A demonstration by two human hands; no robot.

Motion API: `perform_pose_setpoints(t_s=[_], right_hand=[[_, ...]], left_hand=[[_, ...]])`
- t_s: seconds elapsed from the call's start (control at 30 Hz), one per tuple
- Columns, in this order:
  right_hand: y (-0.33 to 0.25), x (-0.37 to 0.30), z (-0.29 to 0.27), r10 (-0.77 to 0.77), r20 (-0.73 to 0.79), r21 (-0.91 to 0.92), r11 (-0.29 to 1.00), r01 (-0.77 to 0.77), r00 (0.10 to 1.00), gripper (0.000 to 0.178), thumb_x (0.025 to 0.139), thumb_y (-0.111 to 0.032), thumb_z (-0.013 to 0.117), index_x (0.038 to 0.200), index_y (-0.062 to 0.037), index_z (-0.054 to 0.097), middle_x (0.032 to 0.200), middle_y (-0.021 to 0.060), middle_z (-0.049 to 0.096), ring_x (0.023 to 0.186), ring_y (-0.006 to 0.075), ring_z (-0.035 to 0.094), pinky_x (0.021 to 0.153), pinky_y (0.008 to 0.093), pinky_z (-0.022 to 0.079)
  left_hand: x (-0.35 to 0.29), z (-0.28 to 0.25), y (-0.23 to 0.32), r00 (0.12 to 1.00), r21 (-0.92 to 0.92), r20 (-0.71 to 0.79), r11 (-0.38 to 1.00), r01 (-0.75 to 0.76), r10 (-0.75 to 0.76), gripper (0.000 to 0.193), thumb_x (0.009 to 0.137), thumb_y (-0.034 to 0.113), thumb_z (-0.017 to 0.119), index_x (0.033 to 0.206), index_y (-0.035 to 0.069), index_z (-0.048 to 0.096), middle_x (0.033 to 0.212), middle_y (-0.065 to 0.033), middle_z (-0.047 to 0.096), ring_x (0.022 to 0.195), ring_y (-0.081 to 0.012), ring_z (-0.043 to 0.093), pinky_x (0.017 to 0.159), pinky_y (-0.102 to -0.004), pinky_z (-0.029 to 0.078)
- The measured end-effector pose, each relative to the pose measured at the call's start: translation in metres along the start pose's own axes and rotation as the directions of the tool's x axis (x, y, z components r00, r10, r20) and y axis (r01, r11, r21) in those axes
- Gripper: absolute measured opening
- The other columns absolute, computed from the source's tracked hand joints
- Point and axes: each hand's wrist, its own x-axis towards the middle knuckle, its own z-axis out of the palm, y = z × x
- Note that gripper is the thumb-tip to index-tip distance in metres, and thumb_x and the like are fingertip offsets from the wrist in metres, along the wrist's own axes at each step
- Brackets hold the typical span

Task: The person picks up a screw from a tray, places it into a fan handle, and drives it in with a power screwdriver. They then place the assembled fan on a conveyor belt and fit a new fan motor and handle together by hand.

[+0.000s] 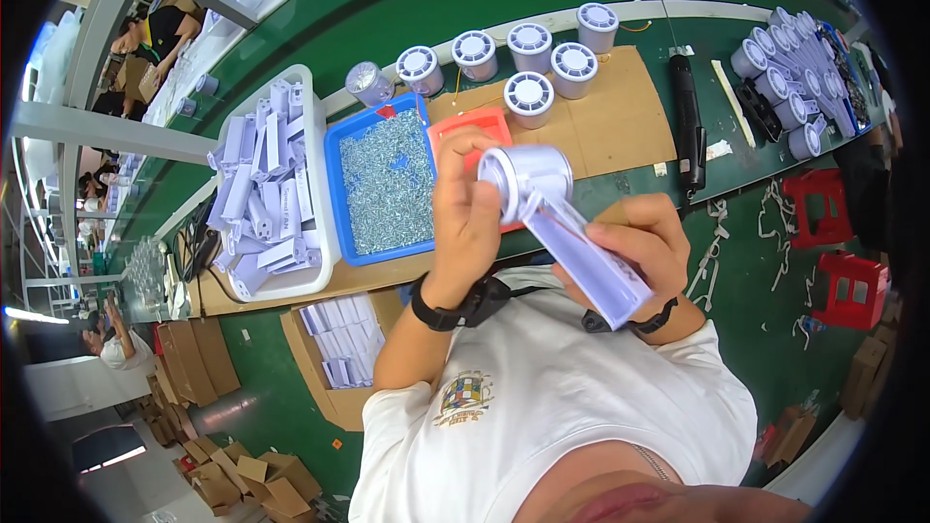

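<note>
A white handled device (562, 223), gripped by fingers of both the left hand (467, 203) and right hand (639, 247), hides much of a red tray (465, 126) beside the blue tray (380, 184) of, apparently, screws.

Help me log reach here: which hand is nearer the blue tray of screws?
Left. The left hand sits just beside the blue tray of screws, at its right edge, gripping the round white part. The right hand is farther right, holding the part's long handle.

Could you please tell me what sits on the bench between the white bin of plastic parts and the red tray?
The head view shows a blue tray of small metal screws between the white bin and the red tray.
</note>
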Motion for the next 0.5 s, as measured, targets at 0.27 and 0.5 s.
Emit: perform_pose_setpoints(t_s=[0.27, 0.5], right_hand=[[0.007, -0.003, 0.014, -0.079, -0.034, 0.084, 0.993, 0.081, 0.996, 0.043, 0.081, -0.026, 0.083, 0.110, -0.0018, 0.063, 0.096, 0.0120, 0.064, 0.075, 0.0246, 0.063, 0.059, 0.0340, 0.052], [0.007, -0.004, 0.015, -0.109, 0.051, -0.065, 0.992, 0.112, 0.993, 0.047, 0.081, -0.026, 0.083, 0.116, -0.0042, 0.059, 0.095, 0.0095, 0.064, 0.074, 0.0248, 0.064, 0.058, 0.0328, 0.053]], left_hand=[[-0.024, 0.012, 0.017, 0.995, -0.224, 0.095, 0.973, 0.064, -0.044, 0.077, 0.093, 0.072, 0.053, 0.127, 0.005, 0.043, 0.132, -0.0196, 0.054, 0.117, -0.0257, 0.062, 0.095, -0.0393, 0.055], [-0.025, -0.005, 0.009, 1.000, 0.081, 0.006, 0.996, 0.030, -0.031, 0.079, 0.094, 0.076, 0.044, 0.129, 0.005, 0.041, 0.124, -0.0192, 0.061, 0.110, -0.0263, 0.066, 0.094, -0.0393, 0.056]])
